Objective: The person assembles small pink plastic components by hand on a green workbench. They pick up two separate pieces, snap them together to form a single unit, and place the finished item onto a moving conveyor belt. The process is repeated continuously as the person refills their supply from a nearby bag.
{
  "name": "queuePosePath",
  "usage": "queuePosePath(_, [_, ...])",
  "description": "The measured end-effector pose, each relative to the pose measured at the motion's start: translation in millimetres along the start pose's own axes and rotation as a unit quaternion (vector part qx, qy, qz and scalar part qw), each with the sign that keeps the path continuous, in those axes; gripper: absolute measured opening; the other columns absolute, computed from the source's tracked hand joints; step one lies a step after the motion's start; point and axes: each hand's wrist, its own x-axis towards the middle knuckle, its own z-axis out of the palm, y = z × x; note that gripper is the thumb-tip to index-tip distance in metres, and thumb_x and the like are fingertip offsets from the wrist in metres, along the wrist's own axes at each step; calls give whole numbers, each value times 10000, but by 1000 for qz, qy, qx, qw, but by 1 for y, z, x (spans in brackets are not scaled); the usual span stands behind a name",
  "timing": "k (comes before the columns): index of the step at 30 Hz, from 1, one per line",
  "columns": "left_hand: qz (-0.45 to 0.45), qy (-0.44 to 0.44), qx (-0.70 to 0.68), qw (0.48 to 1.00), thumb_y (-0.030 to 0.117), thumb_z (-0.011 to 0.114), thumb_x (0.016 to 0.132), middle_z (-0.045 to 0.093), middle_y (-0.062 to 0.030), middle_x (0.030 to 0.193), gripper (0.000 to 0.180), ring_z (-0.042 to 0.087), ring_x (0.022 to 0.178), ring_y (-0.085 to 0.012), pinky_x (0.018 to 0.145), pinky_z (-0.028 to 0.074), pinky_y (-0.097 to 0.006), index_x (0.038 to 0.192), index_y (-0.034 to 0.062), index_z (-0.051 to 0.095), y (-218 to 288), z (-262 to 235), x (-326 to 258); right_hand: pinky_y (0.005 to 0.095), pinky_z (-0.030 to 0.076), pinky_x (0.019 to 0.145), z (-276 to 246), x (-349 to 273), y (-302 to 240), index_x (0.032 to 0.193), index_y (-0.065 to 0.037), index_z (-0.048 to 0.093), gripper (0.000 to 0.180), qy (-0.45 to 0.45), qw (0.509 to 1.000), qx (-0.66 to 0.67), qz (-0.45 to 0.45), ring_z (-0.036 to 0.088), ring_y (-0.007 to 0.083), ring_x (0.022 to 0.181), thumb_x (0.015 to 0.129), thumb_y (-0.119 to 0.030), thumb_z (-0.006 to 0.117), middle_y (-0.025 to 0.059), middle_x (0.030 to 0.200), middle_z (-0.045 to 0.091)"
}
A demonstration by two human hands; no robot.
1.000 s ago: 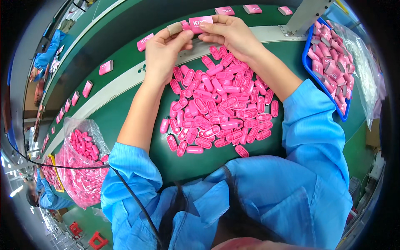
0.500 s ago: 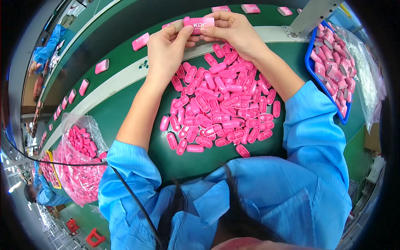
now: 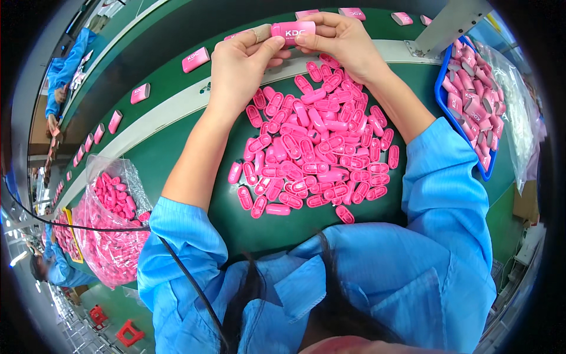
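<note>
Above the white rail at the top of the view, a pink casing point(image 3: 300, 29), flat and oval with white lettering, is held level between my two hands. My left hand point(image 3: 240, 66) pinches its left end, where a plain pink end cap point(image 3: 275, 29) sits against the casing; whether it is fully seated I cannot tell. The fingers and thumb of my right hand point(image 3: 349, 48) grip the casing's right end. Just below both hands spreads a heap of loose pink end caps point(image 3: 315, 144), oval and hollow, on the green table point(image 3: 194, 236).
At the right, a blue tray point(image 3: 441, 97) holds more pink casings, beside a clear plastic bag point(image 3: 513, 100). Another bag point(image 3: 112, 236) of pink caps lies at left. Beyond the rail point(image 3: 159, 115), spaced casings point(image 3: 196, 59) rest on a green belt. A black cable point(image 3: 186, 274) crosses my left sleeve.
Both hands, still gripping the casing, have shifted slightly right and up in the picture. Less of the end cap shows at the casing's left end. The casings beyond the rail appear slightly farther left.
</note>
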Motion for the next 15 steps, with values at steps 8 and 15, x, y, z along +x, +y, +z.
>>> queuePosePath(8, [189,78,260,944,105,640,871,670,-186,685,144,692,629,-263,568,535,-333,915,-30,662,-6,10,-7,244,542,702,21,-9,-12,1086,39,628,227,10,999,28,-43,667,133,801,886,-68,651,61,948,705])
queuePosePath(15, [122,-14,398,909,193,658,853,691,-182,835,312,692,748,-323,708,536,-371,1115,24,647,-13,-12,5,224,512,748,6,13,-10,1247,46,564,449,-21,976,-217,15,655,120,871,870,-153,703,118,1052,691])
